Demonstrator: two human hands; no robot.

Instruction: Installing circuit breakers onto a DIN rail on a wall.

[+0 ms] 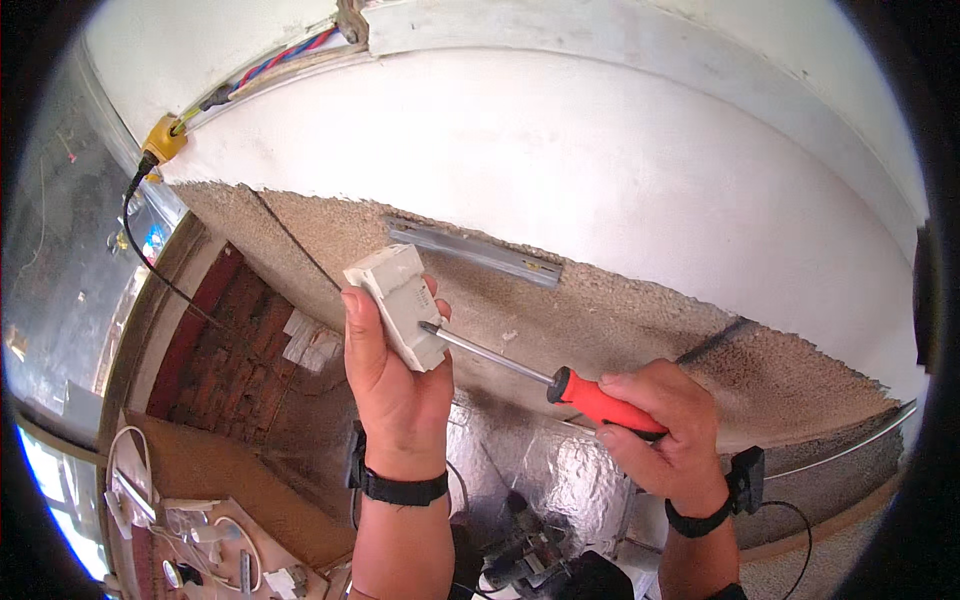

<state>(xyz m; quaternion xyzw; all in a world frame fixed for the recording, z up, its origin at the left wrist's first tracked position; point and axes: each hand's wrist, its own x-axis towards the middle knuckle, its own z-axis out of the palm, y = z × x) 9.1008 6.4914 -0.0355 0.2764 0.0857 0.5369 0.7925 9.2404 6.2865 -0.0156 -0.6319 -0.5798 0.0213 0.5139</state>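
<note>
**Screwdriver tip set against a white block held up to the wall**

Both forearms rise from the lower edge, each with a black wrist strap, and their elbows are cut off by the frame. From my feed, the left hand [395,385] is closed around a small white block-shaped part [402,303], thumb up its left side and fingertips just showing at its right edge; the palm hides the lower back of the part, so I cannot see what is behind it. The right hand [665,425] is wrapped tight on the red handle of a screwdriver [545,375], whose steel shaft runs up and left until its tip touches the face of the white part. What the tip sits in is too small to tell.

Just above the part, a short grey metal rail [475,250] lies fixed on a rough plastered patch of wall [620,310], near the part but apart from it. At upper left, red and blue twisted wires [285,58] run in a channel to a yellow fitting [163,138], from which a black cable [150,265] drops. Below the hands there is crinkled silver foil [550,465] and what may be a power tool, dark and half cut off at the bottom. Exposed red brick [235,355] shows at left, and a cluttered board with white cables sits blurred in the lower left corner
</note>
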